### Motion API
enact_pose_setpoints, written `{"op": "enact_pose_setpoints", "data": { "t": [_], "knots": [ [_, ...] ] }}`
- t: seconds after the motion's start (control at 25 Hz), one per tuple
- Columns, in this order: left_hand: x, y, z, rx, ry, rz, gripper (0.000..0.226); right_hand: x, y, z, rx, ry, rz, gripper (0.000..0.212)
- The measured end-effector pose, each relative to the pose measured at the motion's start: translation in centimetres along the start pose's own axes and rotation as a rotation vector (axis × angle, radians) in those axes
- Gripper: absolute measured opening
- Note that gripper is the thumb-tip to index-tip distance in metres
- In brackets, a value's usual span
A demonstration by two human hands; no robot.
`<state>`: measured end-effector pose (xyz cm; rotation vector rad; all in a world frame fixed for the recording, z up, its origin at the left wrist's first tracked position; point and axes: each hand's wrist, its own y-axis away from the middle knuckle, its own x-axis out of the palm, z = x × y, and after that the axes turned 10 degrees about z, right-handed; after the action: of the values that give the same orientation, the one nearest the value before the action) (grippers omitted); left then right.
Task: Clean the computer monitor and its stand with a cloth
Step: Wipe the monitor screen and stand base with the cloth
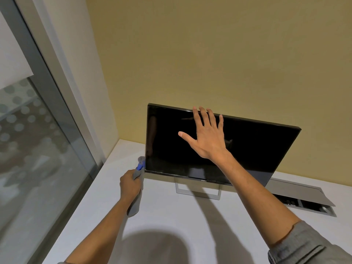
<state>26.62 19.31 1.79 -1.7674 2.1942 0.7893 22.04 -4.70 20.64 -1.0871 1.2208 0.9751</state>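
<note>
Bright, even indoor light from above and behind throws soft shadows of head and arms on the white worktop [171, 216] below the hands; wide-angle bending at the edges, slight softness overall, faint reflections on the dark screen [171, 141]

The word "DELL" stands in small pale letters at the middle of the bottom bezel of the monitor [247, 145], below and slightly left of the right hand [207, 136] spread over the dark screen.
</note>
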Motion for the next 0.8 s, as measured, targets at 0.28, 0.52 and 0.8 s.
{"op": "enact_pose_setpoints", "data": {
  "t": [0.28,0.52,0.8],
  "knots": [
    [-1.4,2.7,-2.0,-0.048,0.205,-0.149,0.013,2.8,5.4,3.4,-0.231,-0.15,-0.185,0.07],
    [-0.3,8.4,-7.6,0.077,0.339,-0.067,0.014,6.7,10.4,5.4,-0.256,-0.388,0.294,0.082],
    [3.0,12.0,-9.3,0.086,0.576,0.341,0.025,9.8,14.5,3.5,0.06,-0.925,0.296,0.018]
  ]
}}
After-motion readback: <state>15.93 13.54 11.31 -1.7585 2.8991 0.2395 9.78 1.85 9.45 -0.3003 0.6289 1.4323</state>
